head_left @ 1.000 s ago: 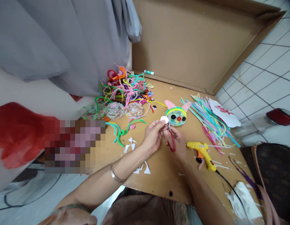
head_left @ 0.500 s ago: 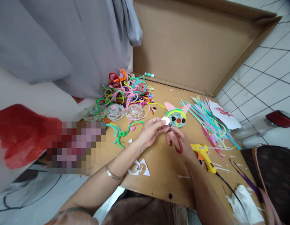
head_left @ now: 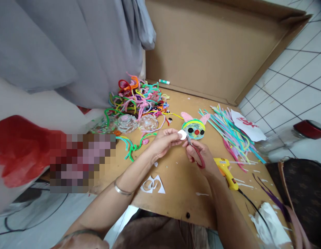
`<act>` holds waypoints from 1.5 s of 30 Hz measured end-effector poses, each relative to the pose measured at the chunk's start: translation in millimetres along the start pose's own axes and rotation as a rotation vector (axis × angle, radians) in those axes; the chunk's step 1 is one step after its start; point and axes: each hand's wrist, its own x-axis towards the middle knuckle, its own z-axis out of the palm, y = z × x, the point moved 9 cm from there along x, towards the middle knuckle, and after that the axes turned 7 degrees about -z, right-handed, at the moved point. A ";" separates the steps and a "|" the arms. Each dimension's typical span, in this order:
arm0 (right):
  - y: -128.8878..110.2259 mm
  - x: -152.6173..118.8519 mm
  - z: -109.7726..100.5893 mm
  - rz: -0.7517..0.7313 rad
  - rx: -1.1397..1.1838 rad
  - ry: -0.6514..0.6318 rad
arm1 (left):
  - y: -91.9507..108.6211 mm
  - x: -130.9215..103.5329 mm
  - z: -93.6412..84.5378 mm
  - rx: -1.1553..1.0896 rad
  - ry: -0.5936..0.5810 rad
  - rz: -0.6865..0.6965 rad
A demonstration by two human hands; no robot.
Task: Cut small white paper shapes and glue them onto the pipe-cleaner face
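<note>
My left hand (head_left: 164,141) pinches a small white paper circle (head_left: 182,135) between thumb and fingers. My right hand (head_left: 201,157) grips red-handled scissors (head_left: 196,154), whose blades meet the circle's edge. Just beyond both hands lies a round pipe-cleaner face (head_left: 194,128) with pink ears, black eyes and a red nose, flat on the cardboard sheet (head_left: 176,186).
A tangled pile of coloured pipe cleaners (head_left: 139,97) lies at the back left, straight ones (head_left: 230,133) at the right. A yellow glue gun (head_left: 226,171) rests beside my right wrist. White paper offcuts (head_left: 152,185) lie near the front edge. A glue stick (head_left: 164,82) sits by the upright cardboard.
The scissors' handles have spread and the blades shifted on the circle. My left hand turned the circle slightly. A small white scrap now lies on the board below my left hand.
</note>
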 end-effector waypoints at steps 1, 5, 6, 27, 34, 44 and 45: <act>0.3 -0.1 -0.4 0.001 -0.002 0.002 | -0.1 0.1 -0.2 -0.001 0.000 0.000; 0.8 -0.1 -0.8 -0.006 -0.021 -0.001 | -0.5 0.4 -0.5 -0.005 0.001 -0.003; 0.9 -0.1 -0.7 -0.008 -0.023 0.000 | -0.3 0.2 -0.4 -0.006 0.001 -0.002; 3.5 -0.1 -1.0 0.004 -0.016 0.012 | 1.8 0.3 -3.1 -0.019 0.014 -0.017; 0.8 -1.5 -3.8 0.064 -0.039 0.016 | 3.6 2.2 -4.7 0.045 -0.031 -0.033; -1.6 -6.2 1.1 0.117 -0.038 -0.216 | 5.3 -0.4 -2.9 0.315 -0.214 -0.097; -2.2 -6.1 1.7 0.110 -0.037 -0.223 | 5.2 -1.6 -1.8 0.327 -0.224 -0.103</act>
